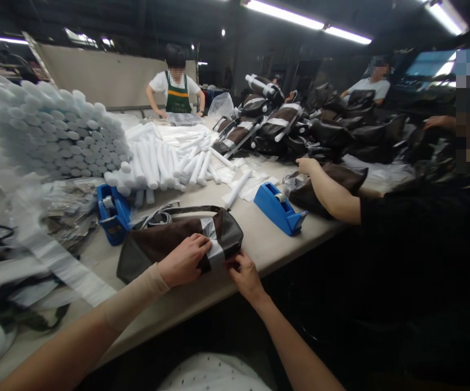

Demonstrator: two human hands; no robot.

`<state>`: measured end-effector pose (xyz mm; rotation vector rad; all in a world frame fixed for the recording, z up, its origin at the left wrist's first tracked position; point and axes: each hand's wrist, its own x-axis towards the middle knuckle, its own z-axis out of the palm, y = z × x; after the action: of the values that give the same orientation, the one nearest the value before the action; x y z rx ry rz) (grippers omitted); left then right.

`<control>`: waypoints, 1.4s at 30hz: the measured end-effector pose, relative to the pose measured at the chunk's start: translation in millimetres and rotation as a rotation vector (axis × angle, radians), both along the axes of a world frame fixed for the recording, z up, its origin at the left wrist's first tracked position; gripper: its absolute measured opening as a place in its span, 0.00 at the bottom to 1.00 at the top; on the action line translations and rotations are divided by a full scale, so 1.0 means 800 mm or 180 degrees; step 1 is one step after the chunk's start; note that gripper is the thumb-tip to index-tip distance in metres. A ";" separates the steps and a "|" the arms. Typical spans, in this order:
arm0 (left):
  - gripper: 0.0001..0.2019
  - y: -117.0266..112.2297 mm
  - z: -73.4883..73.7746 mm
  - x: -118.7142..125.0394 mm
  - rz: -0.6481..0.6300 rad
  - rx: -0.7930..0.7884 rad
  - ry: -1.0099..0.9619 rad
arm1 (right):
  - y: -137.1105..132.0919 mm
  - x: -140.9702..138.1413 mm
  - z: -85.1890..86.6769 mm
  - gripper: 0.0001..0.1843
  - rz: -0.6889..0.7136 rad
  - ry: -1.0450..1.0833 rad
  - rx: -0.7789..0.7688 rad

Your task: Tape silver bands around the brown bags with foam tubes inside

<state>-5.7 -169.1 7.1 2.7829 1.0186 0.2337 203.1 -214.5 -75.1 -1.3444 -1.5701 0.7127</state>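
A dark brown bag point(153, 244) lies on its side at the near edge of the beige table point(259, 239). A white paper band point(214, 247) wraps round its right part. My left hand point(183, 260) rests on the bag with the fingers curled against the band. My right hand point(243, 274) pinches the band's lower end at the bag's right edge. The bag's strap point(186, 209) loops behind it.
Two blue tape dispensers point(279, 209) point(112, 212) stand on the table. White foam rolls point(169, 157) and a stacked pile of them point(55, 130) fill the left back. Finished dark bags point(300, 125) pile at the right. A person's arm point(332, 193) reaches in from the right; others work behind.
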 end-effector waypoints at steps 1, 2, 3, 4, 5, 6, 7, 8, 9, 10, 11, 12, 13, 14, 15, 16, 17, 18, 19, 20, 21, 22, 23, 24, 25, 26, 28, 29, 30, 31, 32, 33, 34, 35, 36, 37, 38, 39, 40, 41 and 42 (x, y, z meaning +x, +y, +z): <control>0.34 -0.002 0.000 0.002 0.0004 0.0026 0.0021 | 0.001 0.004 0.000 0.06 -0.0057 -0.0107 -0.0003; 0.36 -0.004 0.000 0.005 0.0020 0.0065 0.0041 | 0.001 0.006 -0.001 0.06 -0.0121 -0.0206 0.0000; 0.37 -0.008 -0.001 0.009 0.0054 0.0111 0.0056 | 0.001 0.009 -0.002 0.06 -0.0176 -0.0290 0.0010; 0.38 -0.011 -0.003 0.013 0.0111 0.0161 0.0066 | 0.001 0.011 -0.002 0.06 -0.0201 -0.0352 0.0025; 0.38 -0.014 -0.005 0.017 0.0182 0.0209 0.0075 | 0.001 0.012 -0.002 0.07 -0.0182 -0.0391 0.0036; 0.37 -0.017 -0.007 0.021 0.0259 0.0253 0.0082 | 0.000 0.014 -0.002 0.07 -0.0118 -0.0403 0.0031; 0.35 -0.018 -0.010 0.024 0.0335 0.0297 0.0084 | 0.000 0.017 -0.001 0.07 -0.0037 -0.0385 0.0004; 0.32 -0.019 -0.013 0.027 0.0392 0.0344 0.0076 | 0.000 0.020 0.001 0.06 0.0021 -0.0331 -0.0027; 0.29 -0.019 -0.017 0.028 0.0429 0.0396 0.0055 | 0.000 0.025 0.003 0.06 0.0001 -0.0248 -0.0021; 0.27 -0.019 -0.020 0.029 0.0447 0.0451 0.0021 | 0.001 0.031 0.007 0.05 -0.0109 -0.0165 0.0062; 0.26 -0.018 -0.024 0.028 0.0451 0.0508 -0.0025 | 0.002 0.037 0.012 0.05 -0.0281 -0.0110 0.0238; 0.26 -0.018 -0.028 0.028 0.0447 0.0564 -0.0078 | 0.005 0.043 0.018 0.06 -0.0463 -0.0091 0.0497; 0.26 -0.017 -0.031 0.027 0.0436 0.0613 -0.0125 | 0.008 0.049 0.026 0.07 -0.0571 -0.0122 0.0792; 0.26 -0.017 -0.034 0.026 0.0426 0.0655 -0.0163 | 0.012 0.053 0.035 0.10 -0.0556 -0.0207 0.1067; 0.25 -0.017 -0.036 0.025 0.0417 0.0689 -0.0187 | 0.018 0.056 0.044 0.13 -0.0422 -0.0340 0.1272; 0.25 -0.017 -0.037 0.025 0.0405 0.0711 -0.0197 | 0.025 0.058 0.053 0.16 -0.0216 -0.0501 0.1397; 0.24 -0.017 -0.037 0.025 0.0394 0.0723 -0.0203 | 0.033 0.058 0.060 0.20 0.0003 -0.0683 0.1451; 0.24 -0.017 -0.036 0.025 0.0385 0.0722 -0.0209 | 0.043 0.059 0.065 0.23 0.0204 -0.0888 0.1451; 0.24 -0.016 -0.036 0.024 0.0380 0.0709 -0.0216 | 0.052 0.059 0.067 0.25 0.0383 -0.1112 0.1415; 0.25 -0.015 -0.036 0.024 0.0383 0.0684 -0.0223 | 0.060 0.059 0.065 0.27 0.0559 -0.1334 0.1366; 0.25 -0.015 -0.036 0.023 0.0388 0.0643 -0.0224 | 0.068 0.060 0.059 0.28 0.0760 -0.1550 0.1308; 0.27 -0.014 -0.036 0.022 0.0385 0.0591 -0.0216 | 0.074 0.062 0.051 0.29 0.0968 -0.1738 0.1258; 0.28 -0.013 -0.037 0.021 0.0373 0.0534 -0.0201 | 0.079 0.065 0.041 0.29 0.1157 -0.1890 0.1226; 0.29 -0.013 -0.038 0.019 0.0355 0.0481 -0.0186 | 0.081 0.067 0.030 0.29 0.1293 -0.2004 0.1223; 0.30 -0.013 -0.039 0.018 0.0341 0.0438 -0.0177 | 0.083 0.070 0.020 0.30 0.1357 -0.2095 0.1245; 0.31 -0.014 -0.039 0.017 0.0330 0.0406 -0.0179 | 0.083 0.072 0.011 0.30 0.1351 -0.2171 0.1283; 0.31 -0.017 -0.038 0.018 0.0347 0.0372 -0.0220 | 0.082 0.075 0.000 0.31 0.1242 -0.2304 0.1385; 0.32 -0.018 -0.035 0.020 0.0367 0.0359 -0.0241 | 0.081 0.075 -0.002 0.32 0.1208 -0.2364 0.1439; 0.32 -0.018 -0.032 0.023 0.0389 0.0347 -0.0254 | 0.081 0.075 -0.003 0.33 0.1190 -0.2408 0.1495; 0.31 -0.019 -0.028 0.026 0.0413 0.0336 -0.0258 | 0.081 0.075 -0.003 0.33 0.1183 -0.2434 0.1549; 0.30 -0.018 -0.024 0.029 0.0437 0.0329 -0.0257 | 0.082 0.074 -0.002 0.33 0.1177 -0.2438 0.1599; 0.29 -0.017 -0.021 0.032 0.0461 0.0327 -0.0253 | 0.082 0.073 -0.002 0.33 0.1168 -0.2423 0.1638; 0.27 -0.015 -0.019 0.034 0.0487 0.0326 -0.0254 | 0.083 0.073 -0.001 0.33 0.1158 -0.2387 0.1669; 0.25 -0.013 -0.018 0.036 0.0514 0.0326 -0.0267 | 0.084 0.073 -0.001 0.32 0.1156 -0.2330 0.1694; 0.22 -0.011 -0.018 0.037 0.0532 0.0330 -0.0287 | 0.084 0.074 0.000 0.30 0.1169 -0.2256 0.1710; 0.20 -0.010 -0.020 0.037 0.0548 0.0348 -0.0313 | 0.084 0.074 0.002 0.28 0.1206 -0.2166 0.1719; 0.19 -0.008 -0.022 0.037 0.0561 0.0382 -0.0344 | 0.084 0.075 0.004 0.26 0.1264 -0.2055 0.1719; 0.18 -0.008 -0.025 0.037 0.0574 0.0425 -0.0382 | 0.083 0.075 0.008 0.24 0.1328 -0.1912 0.1696; 0.17 -0.007 -0.028 0.037 0.0586 0.0463 -0.0429 | 0.081 0.074 0.013 0.22 0.1386 -0.1731 0.1635; 0.17 -0.006 -0.030 0.036 0.0603 0.0478 -0.0486 | 0.080 0.073 0.020 0.19 0.1427 -0.1514 0.1530; 0.17 -0.006 -0.031 0.036 0.0631 0.0455 -0.0548 | 0.078 0.070 0.027 0.16 0.1440 -0.1270 0.1395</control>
<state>23.3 -173.5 -17.9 2.7232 1.2788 0.5829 259.4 -151.9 -53.5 -0.8407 -2.2364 0.3312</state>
